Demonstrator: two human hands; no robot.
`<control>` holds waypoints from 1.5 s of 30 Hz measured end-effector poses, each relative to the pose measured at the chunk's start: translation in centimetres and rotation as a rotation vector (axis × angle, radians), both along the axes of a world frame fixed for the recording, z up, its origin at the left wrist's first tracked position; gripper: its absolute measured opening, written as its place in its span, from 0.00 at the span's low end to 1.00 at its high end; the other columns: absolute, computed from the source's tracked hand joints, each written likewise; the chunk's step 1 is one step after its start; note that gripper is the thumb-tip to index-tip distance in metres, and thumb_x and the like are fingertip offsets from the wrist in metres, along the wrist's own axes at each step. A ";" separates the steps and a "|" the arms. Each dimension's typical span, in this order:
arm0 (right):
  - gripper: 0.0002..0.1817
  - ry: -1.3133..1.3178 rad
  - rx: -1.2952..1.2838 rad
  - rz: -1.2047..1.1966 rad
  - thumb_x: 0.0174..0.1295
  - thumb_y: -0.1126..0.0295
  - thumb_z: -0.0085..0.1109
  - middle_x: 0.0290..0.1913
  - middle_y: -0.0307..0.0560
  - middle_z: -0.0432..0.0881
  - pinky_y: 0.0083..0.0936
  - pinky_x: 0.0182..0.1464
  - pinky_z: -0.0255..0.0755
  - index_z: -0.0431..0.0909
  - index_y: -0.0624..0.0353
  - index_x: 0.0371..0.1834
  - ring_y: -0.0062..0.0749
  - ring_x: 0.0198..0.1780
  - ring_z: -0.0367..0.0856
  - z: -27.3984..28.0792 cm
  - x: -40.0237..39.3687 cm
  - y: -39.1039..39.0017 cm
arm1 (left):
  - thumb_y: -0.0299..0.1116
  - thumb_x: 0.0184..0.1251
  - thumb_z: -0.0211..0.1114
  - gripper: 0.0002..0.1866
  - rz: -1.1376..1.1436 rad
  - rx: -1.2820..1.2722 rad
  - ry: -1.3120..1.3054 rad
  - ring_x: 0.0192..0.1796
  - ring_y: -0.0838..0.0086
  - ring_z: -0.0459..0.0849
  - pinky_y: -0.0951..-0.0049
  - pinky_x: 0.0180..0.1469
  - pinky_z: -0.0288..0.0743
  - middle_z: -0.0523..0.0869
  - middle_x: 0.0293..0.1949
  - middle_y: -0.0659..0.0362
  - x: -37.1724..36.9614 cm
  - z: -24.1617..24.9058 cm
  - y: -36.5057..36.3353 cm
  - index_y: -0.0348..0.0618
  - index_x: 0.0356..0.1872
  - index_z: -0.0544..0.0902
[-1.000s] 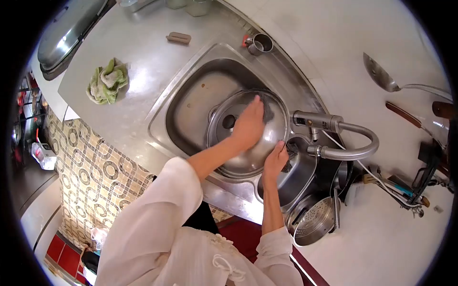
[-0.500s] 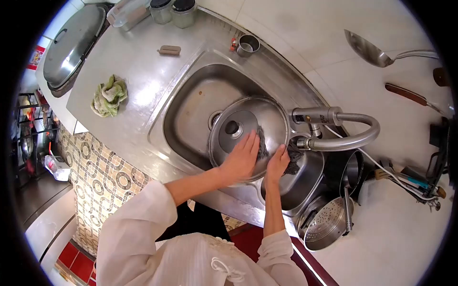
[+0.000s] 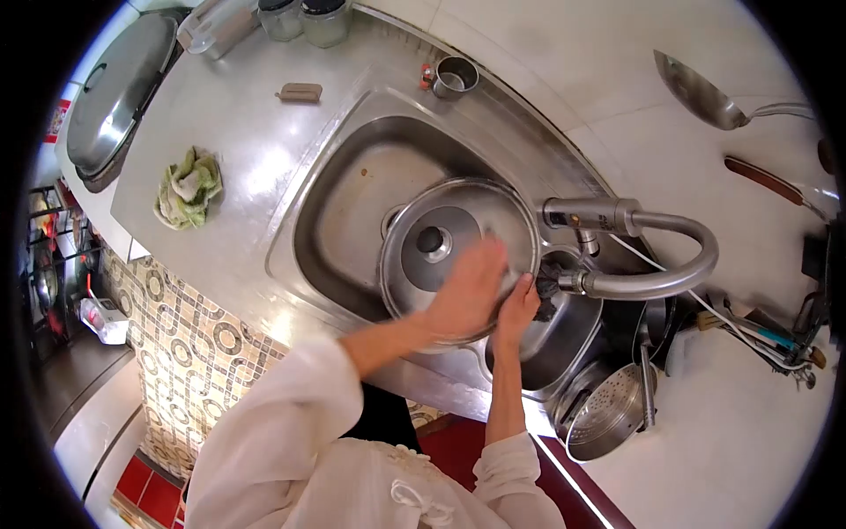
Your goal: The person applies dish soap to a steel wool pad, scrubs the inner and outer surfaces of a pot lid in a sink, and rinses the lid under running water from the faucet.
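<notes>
A round metal pot lid (image 3: 414,295) with a black knob (image 3: 429,239) is tilted over the large sink basin (image 3: 352,189). On the lid's right side is my left hand (image 3: 473,284), smeared by motion and pressed over a dark scouring pad that is almost wholly hidden now. My right hand (image 3: 518,309) grips the lid's lower right rim, thumb along the edge. Just beyond that hand, a dark crumpled mesh-like thing (image 3: 548,286) sits at the small basin (image 3: 551,348). Above it arches the faucet (image 3: 670,286); no running water is visible.
A green and white cloth (image 3: 189,189) lies on the steel counter (image 3: 238,132), with a small brownish flat piece (image 3: 300,93) farther back. A metal cup (image 3: 455,78) stands behind the sink. To the right are a perforated steamer pot (image 3: 608,410) and a dark pan (image 3: 630,322).
My left hand has slid toward the right rim across the lid, covering the dark pad that showed before. My right hand keeps its hold on the rim. The view has shifted slightly.
</notes>
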State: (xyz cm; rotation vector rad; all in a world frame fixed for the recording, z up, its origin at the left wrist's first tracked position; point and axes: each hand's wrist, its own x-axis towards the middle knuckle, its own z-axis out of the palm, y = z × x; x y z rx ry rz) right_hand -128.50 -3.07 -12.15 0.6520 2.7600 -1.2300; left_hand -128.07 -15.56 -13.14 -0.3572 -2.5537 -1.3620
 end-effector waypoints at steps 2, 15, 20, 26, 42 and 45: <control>0.22 -0.003 -0.086 -0.033 0.73 0.60 0.38 0.38 0.49 0.80 0.28 0.45 0.67 0.75 0.71 0.43 0.31 0.38 0.74 -0.3 -0.1 -0.6 | 0.30 0.57 0.57 0.24 -0.146 -0.009 0.010 0.63 0.47 0.67 0.50 0.64 0.58 0.69 0.60 0.42 1.7 1.8 -0.8 0.29 0.55 0.70; 0.32 0.173 -0.324 -0.240 0.73 0.49 0.32 0.40 0.48 0.80 0.29 0.48 0.69 0.74 0.72 0.45 0.35 0.42 0.75 0.0 1.1 -2.2 | 0.29 0.53 0.57 0.27 -0.461 -0.016 0.085 0.64 0.51 0.67 0.57 0.66 0.62 0.72 0.59 0.45 -1.5 1.9 -2.1 0.33 0.58 0.71; 0.28 0.044 0.006 -0.200 0.74 0.53 0.33 0.30 0.47 0.73 0.30 0.41 0.66 0.71 0.74 0.39 0.33 0.33 0.65 0.9 2.2 -2.8 | 0.28 0.53 0.56 0.25 -0.088 -0.150 -0.187 0.62 0.49 0.68 0.57 0.64 0.63 0.73 0.56 0.42 -10.1 -1.4 -1.1 0.28 0.55 0.70; 0.28 0.264 -0.038 -0.155 0.74 0.55 0.32 0.24 0.46 0.70 0.33 0.33 0.63 0.71 0.73 0.33 0.32 0.29 0.63 0.2 2.5 -3.4 | 0.29 0.56 0.54 0.27 -0.448 -0.012 0.140 0.64 0.47 0.66 0.57 0.67 0.60 0.71 0.59 0.39 -1.7 2.8 -2.5 0.25 0.57 0.68; 0.23 0.172 -0.125 -0.129 0.69 0.59 0.48 0.42 0.51 0.81 0.28 0.48 0.69 0.74 0.74 0.48 0.33 0.42 0.77 1.0 4.1 -4.5 | 0.36 0.46 0.62 0.18 -0.534 -0.273 -0.160 0.50 0.57 0.75 0.62 0.48 0.76 0.79 0.42 0.54 -14.5 2.7 -1.3 0.46 0.42 0.80; 0.22 0.074 -0.345 -0.100 0.67 0.62 0.52 0.47 0.49 0.79 0.25 0.48 0.69 0.71 0.70 0.55 0.30 0.44 0.75 1.2 4.8 -4.4 | 0.36 0.44 0.64 0.18 -0.589 -0.184 -0.011 0.50 0.58 0.75 0.65 0.47 0.76 0.78 0.41 0.54 -12.7 4.0 -2.4 0.45 0.41 0.79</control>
